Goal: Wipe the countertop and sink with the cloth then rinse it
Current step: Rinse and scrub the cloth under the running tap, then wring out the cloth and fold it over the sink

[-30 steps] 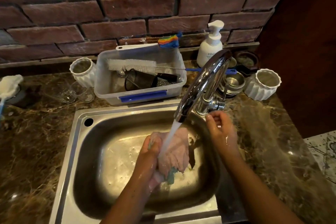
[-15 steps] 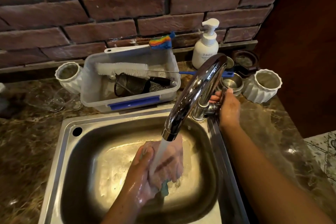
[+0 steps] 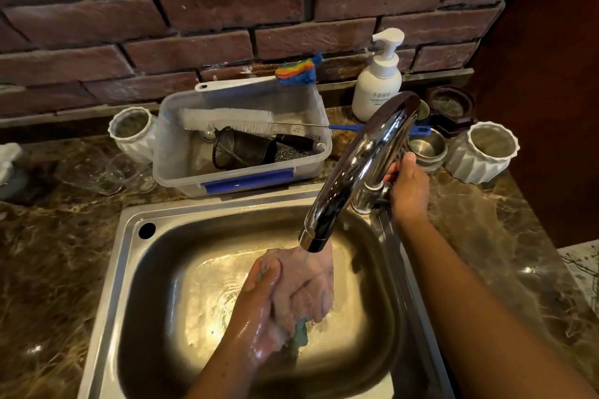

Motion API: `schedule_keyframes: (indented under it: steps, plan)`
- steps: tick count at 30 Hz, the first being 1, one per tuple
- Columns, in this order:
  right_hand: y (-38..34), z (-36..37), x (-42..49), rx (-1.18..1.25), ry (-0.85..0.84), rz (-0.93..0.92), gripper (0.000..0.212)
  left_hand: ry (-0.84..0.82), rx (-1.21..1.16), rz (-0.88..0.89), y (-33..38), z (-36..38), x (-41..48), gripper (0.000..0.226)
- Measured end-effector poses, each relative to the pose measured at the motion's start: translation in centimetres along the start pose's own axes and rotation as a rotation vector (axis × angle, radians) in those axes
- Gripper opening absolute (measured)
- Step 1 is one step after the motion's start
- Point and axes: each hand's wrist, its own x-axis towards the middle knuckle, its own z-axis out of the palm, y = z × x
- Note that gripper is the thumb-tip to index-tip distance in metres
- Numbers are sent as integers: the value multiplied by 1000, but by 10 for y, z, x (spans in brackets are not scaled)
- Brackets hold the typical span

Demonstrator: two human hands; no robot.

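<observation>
A wet pink cloth (image 3: 306, 288) with a teal edge hangs bunched over the steel sink (image 3: 155, 285), just under the spout of the chrome faucet (image 3: 359, 162). My left hand (image 3: 259, 311) is closed around the cloth from the left, wet and glistening. My right hand (image 3: 406, 188) grips the faucet handle at the base of the tap, on the sink's right rim. No stream of water shows below the spout. The brown marble countertop (image 3: 55, 253) surrounds the sink.
A clear plastic tub (image 3: 240, 178) with a bottle brush and a black mesh cup stands behind the sink. White ribbed pots (image 3: 483, 152) (image 3: 134, 133), a soap pump bottle (image 3: 377, 81), steel cups (image 3: 426, 149) and glasses (image 3: 123, 172) line the brick wall.
My right hand rose from beside the cloth to the faucet handle and stays gripped there. The stream seen earlier no longer shows. My left hand keeps the cloth under the spout.
</observation>
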Motion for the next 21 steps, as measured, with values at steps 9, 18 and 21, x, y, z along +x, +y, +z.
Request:
schedule_keyframes:
  steps: [9, 18, 21]
  plan:
    - [-15, -21, 1, -255, -123, 6, 48, 142, 133, 55, 17, 22, -22, 63]
    - [-35, -33, -139, -225, -195, -25, 32, 151, 27, 73, 43, 44, -81, 49]
    - [-31, -24, -192, 218, -606, 329, 47, 133, 40, 82, 52, 53, -101, 55]
